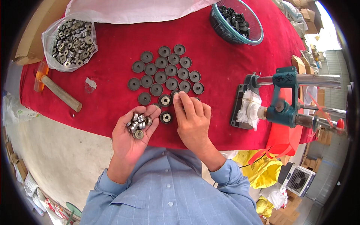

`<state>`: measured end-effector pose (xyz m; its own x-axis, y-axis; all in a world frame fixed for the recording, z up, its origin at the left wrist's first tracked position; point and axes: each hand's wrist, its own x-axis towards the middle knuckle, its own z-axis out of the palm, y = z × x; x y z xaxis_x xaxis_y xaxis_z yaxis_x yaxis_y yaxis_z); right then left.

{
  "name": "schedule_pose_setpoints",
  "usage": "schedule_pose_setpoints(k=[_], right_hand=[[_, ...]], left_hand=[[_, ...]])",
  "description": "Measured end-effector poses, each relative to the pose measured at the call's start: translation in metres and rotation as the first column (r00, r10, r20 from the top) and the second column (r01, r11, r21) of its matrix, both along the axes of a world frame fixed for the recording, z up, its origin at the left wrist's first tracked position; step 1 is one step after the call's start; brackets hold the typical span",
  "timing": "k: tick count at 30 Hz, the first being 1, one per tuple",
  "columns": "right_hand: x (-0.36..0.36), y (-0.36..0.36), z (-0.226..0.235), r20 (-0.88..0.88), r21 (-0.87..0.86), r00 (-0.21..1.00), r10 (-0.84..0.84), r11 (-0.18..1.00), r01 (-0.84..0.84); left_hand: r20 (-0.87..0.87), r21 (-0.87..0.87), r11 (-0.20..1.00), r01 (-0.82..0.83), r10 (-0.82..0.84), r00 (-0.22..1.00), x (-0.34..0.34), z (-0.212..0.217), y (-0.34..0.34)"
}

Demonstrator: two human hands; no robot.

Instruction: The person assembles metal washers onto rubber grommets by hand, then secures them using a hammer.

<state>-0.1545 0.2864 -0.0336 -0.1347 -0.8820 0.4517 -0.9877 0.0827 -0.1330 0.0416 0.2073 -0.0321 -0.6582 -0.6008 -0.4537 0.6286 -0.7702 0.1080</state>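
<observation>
- The left hand [132, 131] lies palm up at the near edge of the red-covered desk [112, 56], its fingers half curled into a cup around a small heap of shiny round steel bearings [137, 124].
- The bearings in the palm lie every way, some flat with the bore facing up, some on edge.
- The right hand [193, 120] rests back up just beside the left, thumb and forefinger pinched together at the tips over a dark round disc [175, 93]; whether they pinch a bearing there is too small to tell.
- That spot is the near edge of a cluster of dark grey round wheels [165, 71] lying flat on the cloth, axes pointing up, packed in slanting rows.
- Two wheels just in front of the hands [165, 108] show a bright bearing seated in the middle; the others show only a dark hub.
- Far left, a clear plastic bag of more bearings [71, 41] lies open; near it a wooden-handled hammer [60, 92] lies slanting, head toward the far left.
- At the far edge stands a teal glass bowl of black parts [236, 22].
- To the right stands a teal hand press [285, 97], its metal lever running out to the right.
</observation>
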Motion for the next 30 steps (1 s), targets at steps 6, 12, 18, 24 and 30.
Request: schedule_pose_setpoints(k=[6,12,18,24,30], right_hand=[[-0.015,0.0,0.004,0.15,0.038,0.988,0.045,0.998,-0.051],[0.012,0.001,0.033,0.584,-0.181,0.759,0.288,0.958,-0.225],[0.03,-0.008,0.029,0.56,-0.124,0.741,0.372,0.921,-0.368],[0.029,-0.003,0.028,0.687,-0.064,0.675,0.269,0.948,-0.312],[0.027,-0.015,0.034,0.551,-0.128,0.761,0.341,0.937,-0.326]], left_hand=[[-0.022,0.002,1.0,0.003,-0.003,1.0,0.0,0.0,0.004],[-0.046,-0.029,0.999,0.026,-0.028,0.999,0.003,-0.007,0.008],[0.031,-0.088,0.991,0.103,-0.101,0.994,-0.005,0.003,0.013],[0.06,-0.069,0.986,0.149,-0.145,0.988,-0.007,0.006,0.015],[-0.132,0.03,0.988,0.148,-0.143,0.981,0.0,-0.006,0.015]])
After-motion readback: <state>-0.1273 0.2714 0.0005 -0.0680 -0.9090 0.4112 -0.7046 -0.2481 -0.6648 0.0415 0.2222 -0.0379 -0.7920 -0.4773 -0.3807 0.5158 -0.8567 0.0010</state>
